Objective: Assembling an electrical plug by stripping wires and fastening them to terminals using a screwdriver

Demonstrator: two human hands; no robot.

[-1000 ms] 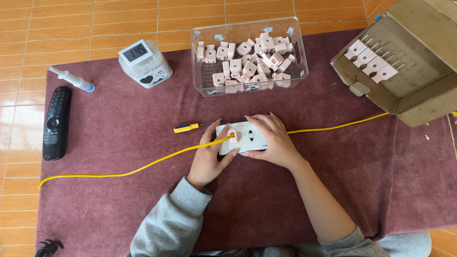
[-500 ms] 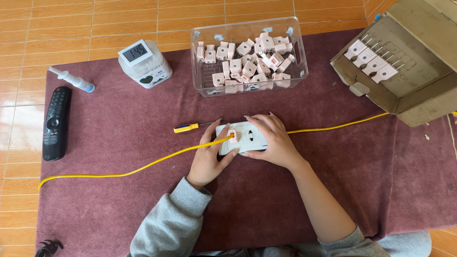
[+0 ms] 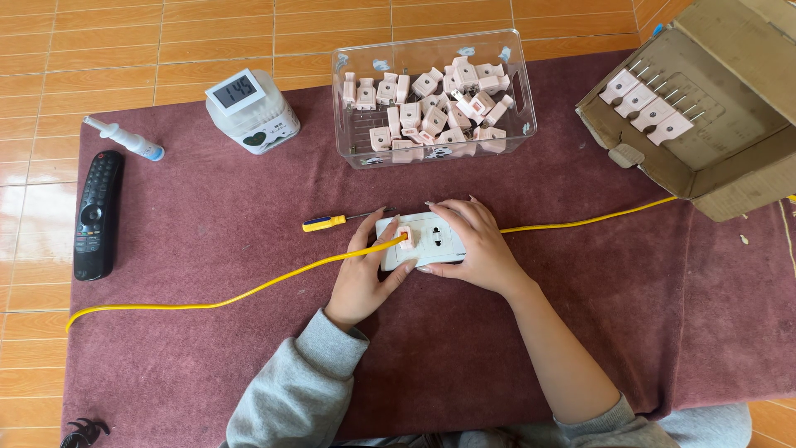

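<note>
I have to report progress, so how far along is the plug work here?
Four plugs already lie lined up in the cardboard box. In hand: one pink plug on a yellow cable sits in the white socket, which the left hand and right hand steady. Left: the clear bin holds a big heap of plugs; a screwdriver lies unused.

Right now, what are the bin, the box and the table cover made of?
Bin: clear rigid plastic, glossy; plugs show through its walls. Box: brown corrugated cardboard, matte, with folded flaps. Table cover: maroon fabric, probably felt or short pile; dull and slightly fuzzy.
</note>
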